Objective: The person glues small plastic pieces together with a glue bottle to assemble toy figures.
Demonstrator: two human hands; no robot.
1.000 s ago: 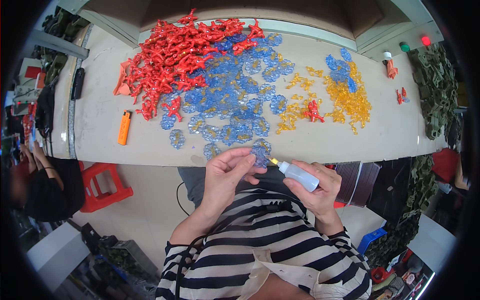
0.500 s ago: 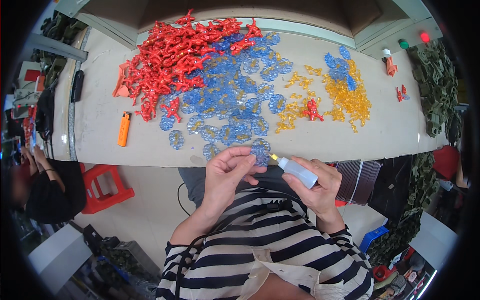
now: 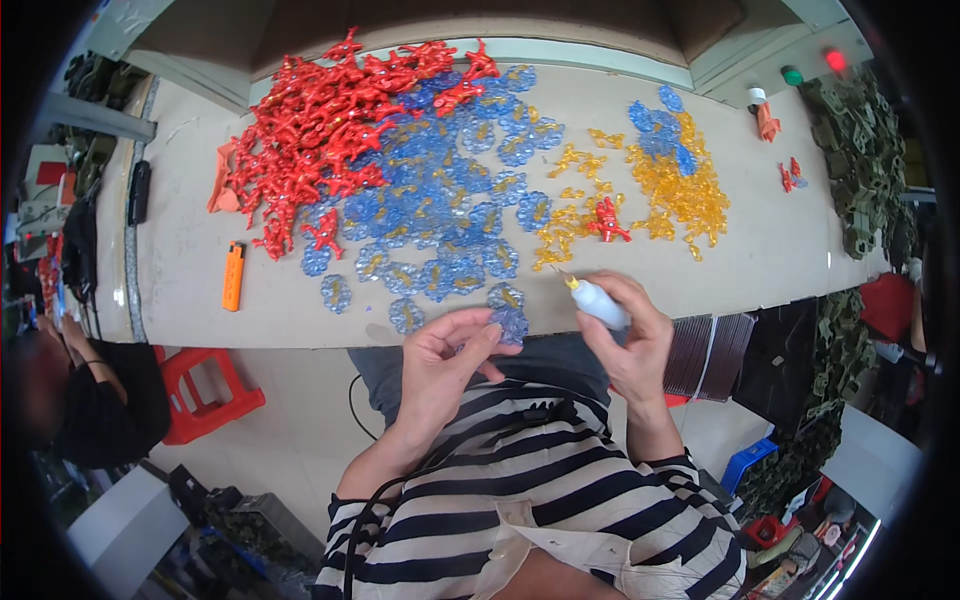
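Observation:
At the table's near edge, my left hand point(image 3: 441, 362) pinches a clear blue flower-shaped plastic piece point(image 3: 511, 326) between thumb and fingers. Just beyond it lies another blue piece with a yellow middle point(image 3: 505, 297). My right hand point(image 3: 643, 345) is wrapped round a small pale squeeze bottle point(image 3: 600, 304). Its yellow needle tip point(image 3: 570, 282) points up and left, apart from the blue piece, close to the nearest small yellow figures point(image 3: 553, 248). Many blue pieces with yellow figures on them point(image 3: 430, 200) spread beyond my left hand.
Red figures point(image 3: 310, 120) are heaped at the back left, yellow figures point(image 3: 680, 190) at the right. One red figure point(image 3: 607, 222) sits among the yellow ones. An orange lighter point(image 3: 233, 277) lies at the left. A red stool point(image 3: 208, 395) and another person's arm point(image 3: 92, 360) are at the left.
The bottle's tip has drawn away from the blue piece, moving right and farther out. My left hand keeps the piece and has dipped slightly nearer to me. The whole view has shifted a little.

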